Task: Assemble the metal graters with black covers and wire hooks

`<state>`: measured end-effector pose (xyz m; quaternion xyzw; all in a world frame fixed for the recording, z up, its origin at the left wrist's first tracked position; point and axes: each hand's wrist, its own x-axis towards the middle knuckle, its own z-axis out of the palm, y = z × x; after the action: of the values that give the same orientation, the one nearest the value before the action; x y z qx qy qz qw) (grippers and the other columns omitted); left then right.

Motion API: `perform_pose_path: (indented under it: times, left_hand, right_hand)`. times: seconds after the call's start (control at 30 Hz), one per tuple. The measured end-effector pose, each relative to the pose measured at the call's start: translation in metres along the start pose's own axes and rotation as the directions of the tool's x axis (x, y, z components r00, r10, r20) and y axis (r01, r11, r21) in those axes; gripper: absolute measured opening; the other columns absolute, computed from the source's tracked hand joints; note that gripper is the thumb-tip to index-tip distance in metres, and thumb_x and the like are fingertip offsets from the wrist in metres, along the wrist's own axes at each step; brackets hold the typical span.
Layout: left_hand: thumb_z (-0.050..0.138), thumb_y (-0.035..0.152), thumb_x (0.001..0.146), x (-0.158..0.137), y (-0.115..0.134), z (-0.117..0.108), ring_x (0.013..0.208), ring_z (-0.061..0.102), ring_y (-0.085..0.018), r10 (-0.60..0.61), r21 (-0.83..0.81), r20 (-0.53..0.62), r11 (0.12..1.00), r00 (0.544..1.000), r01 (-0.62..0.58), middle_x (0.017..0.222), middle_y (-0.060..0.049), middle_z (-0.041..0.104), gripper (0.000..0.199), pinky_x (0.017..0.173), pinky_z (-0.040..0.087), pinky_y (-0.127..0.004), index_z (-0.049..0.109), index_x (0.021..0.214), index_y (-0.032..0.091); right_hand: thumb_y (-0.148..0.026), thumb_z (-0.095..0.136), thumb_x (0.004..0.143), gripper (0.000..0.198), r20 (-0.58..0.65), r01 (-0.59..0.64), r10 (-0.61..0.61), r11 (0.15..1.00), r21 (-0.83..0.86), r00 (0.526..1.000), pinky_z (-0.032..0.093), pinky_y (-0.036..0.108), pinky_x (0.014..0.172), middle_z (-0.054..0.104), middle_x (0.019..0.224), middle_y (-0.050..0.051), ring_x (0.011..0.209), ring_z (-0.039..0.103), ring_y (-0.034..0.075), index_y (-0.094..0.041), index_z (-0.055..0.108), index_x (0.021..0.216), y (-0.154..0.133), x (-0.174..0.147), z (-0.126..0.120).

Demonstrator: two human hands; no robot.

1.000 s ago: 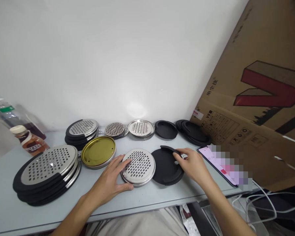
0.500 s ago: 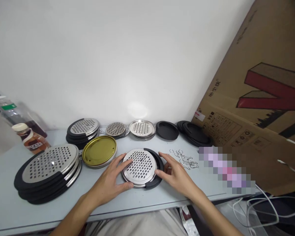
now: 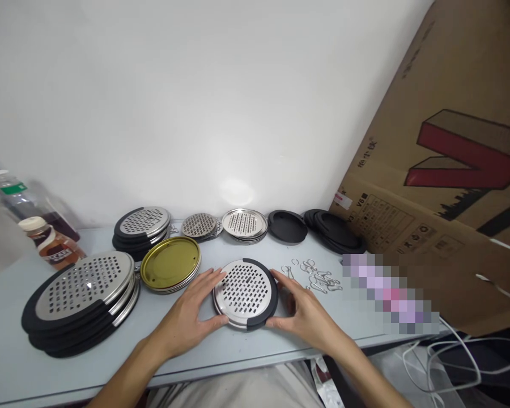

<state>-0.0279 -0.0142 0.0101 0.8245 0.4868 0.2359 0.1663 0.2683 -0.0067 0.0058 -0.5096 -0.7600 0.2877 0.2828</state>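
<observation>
A round perforated metal tin point(image 3: 243, 288) lies flat on the table in front of me, holes facing up. Around its right half sits a black rim cover point(image 3: 273, 294), close against the metal. My left hand point(image 3: 192, 313) grips the tin's left edge, thumb at the near side and fingers at the far side. On the opposite side, my right hand point(image 3: 305, 310) is curved around the black cover, with thumb and fingertips pressed on its edge. Just beyond the right hand lie several small metal hooks and rings point(image 3: 323, 279).
Stacked covered tins point(image 3: 85, 289) stand at the left, beside gold-coloured round trays point(image 3: 170, 262). Perforated lids point(image 3: 243, 222) and black covers point(image 3: 287, 225) line the wall. Two bottles point(image 3: 53, 243) stand far left. A large cardboard box point(image 3: 408, 226) leans at the right.
The black cover has slid left onto the tin, closing the gap at its right side. My right hand moved in with it, its thumb shifting from the metal to the cover's near edge.
</observation>
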Motion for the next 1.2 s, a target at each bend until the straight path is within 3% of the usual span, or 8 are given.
perform_pose_path:
  times: [0.23,0.43,0.63,0.77,1.0,1.2]
  left_hand:
    - [0.064,0.045,0.085,0.001,-0.001,0.001,0.142,0.030,-0.027,-0.018,0.015,0.007,1.000,1.000,0.018,0.153,-0.004,0.037,0.076,0.114,0.031,-0.048,0.027,0.149,0.031]
    - [0.063,0.044,0.086,-0.001,-0.001,0.003,0.141,0.031,-0.027,-0.017,0.017,0.007,1.000,1.000,0.017,0.153,-0.004,0.038,0.072,0.115,0.029,-0.049,0.030,0.148,0.031]
    - [0.071,0.044,0.079,-0.001,-0.001,0.000,0.143,0.028,-0.028,-0.039,-0.014,0.039,0.999,0.998,0.040,0.154,-0.005,0.035,0.084,0.115,0.028,-0.050,0.027,0.149,0.031]
    - [0.076,0.042,0.074,0.000,0.001,-0.002,0.142,0.029,-0.032,-0.067,-0.058,0.029,0.996,0.997,0.068,0.153,-0.008,0.035,0.091,0.115,0.028,-0.052,0.027,0.149,0.030]
    - [0.069,0.039,0.081,0.002,0.007,-0.008,0.140,0.034,-0.030,-0.080,-0.152,-0.103,0.986,0.991,0.064,0.153,-0.005,0.036,0.078,0.114,0.029,-0.053,0.028,0.147,0.035]
    - [0.061,0.036,0.089,0.001,0.004,-0.002,0.140,0.034,-0.029,-0.083,-0.255,-0.185,0.966,0.979,0.034,0.153,-0.005,0.035,0.063,0.115,0.028,-0.051,0.032,0.145,0.034]
  right_hand:
    - [-0.049,0.079,0.067,0.095,-0.001,0.058,-0.058,0.998,-0.020,0.998,0.040,0.050,0.106,0.050,0.140,0.014,0.127,0.048,0.032,-0.025,0.034,0.147,-0.002,-0.001,0.000]
    - [-0.041,0.082,0.065,0.101,-0.023,0.165,-0.175,0.960,-0.228,0.984,0.034,0.057,0.109,0.026,0.155,0.017,0.140,0.027,0.039,-0.021,0.030,0.148,-0.002,-0.007,0.021]
    - [-0.048,0.073,0.074,0.075,-0.098,0.283,-0.362,0.846,-0.452,0.927,0.042,0.056,0.104,0.050,0.134,0.022,0.128,0.041,0.039,-0.011,0.049,0.135,-0.011,-0.008,0.023]
    - [-0.053,0.065,0.081,0.073,-0.082,0.305,-0.406,0.792,-0.529,0.910,0.047,0.055,0.100,0.055,0.132,0.022,0.122,0.049,0.037,-0.010,0.048,0.137,-0.011,-0.009,0.020]
    - [-0.045,0.051,0.094,0.058,-0.051,0.318,-0.381,0.834,-0.452,0.923,0.051,0.047,0.097,0.054,0.136,0.018,0.122,0.054,0.031,-0.018,0.038,0.144,-0.011,-0.014,0.016]
    - [-0.028,0.040,0.098,0.036,-0.168,0.321,-0.374,0.907,-0.273,0.912,0.055,0.039,0.086,0.064,0.120,0.014,0.103,0.065,0.026,-0.019,0.043,0.132,-0.011,-0.018,0.017]
